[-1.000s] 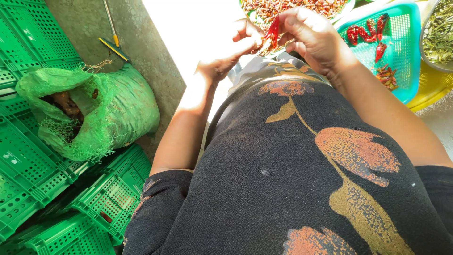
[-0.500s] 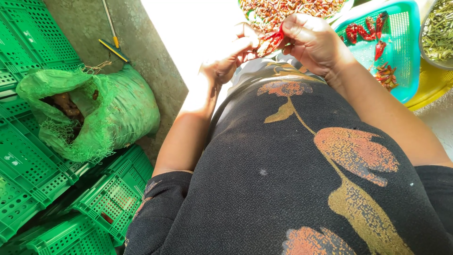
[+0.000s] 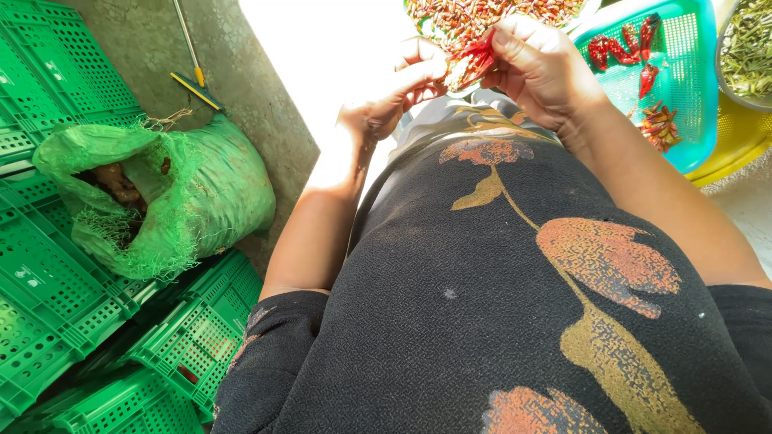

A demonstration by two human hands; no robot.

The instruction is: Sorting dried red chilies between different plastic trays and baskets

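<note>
Item: red chili (image 3: 480,58), held between both hands at the far centre of the scene, above the person's lap. Right hand (image 3: 540,66): fingers curled closed around the pod's right end, pinching it. Left hand (image 3: 394,92): fingers bent inward, tips closed on the pod's left end, thumb side partly washed out by sunlight. Step in hand, as judged: one dried chili is being worked between the two hands, likely stemmed or picked over, with the pod not yet let go. Next move, as judged, calls for a short firm pull or twist between the fingertips, then a drop into the proper container without scattering. Surroundings: pile of chilies (image 3: 474,16) just beyond the hands; teal basket (image 3: 696,88) far right, holding a few larger red chilies; bowl of greenish stems (image 3: 748,48) at the far right edge; yellow tray (image 3: 736,149) under the basket. Left side: green mesh sack (image 3: 173,193), open-mouthed, resting on green crates (image 3: 48,265) on the concrete floor. Near foreground: black flowered garment (image 3: 515,305).
</note>
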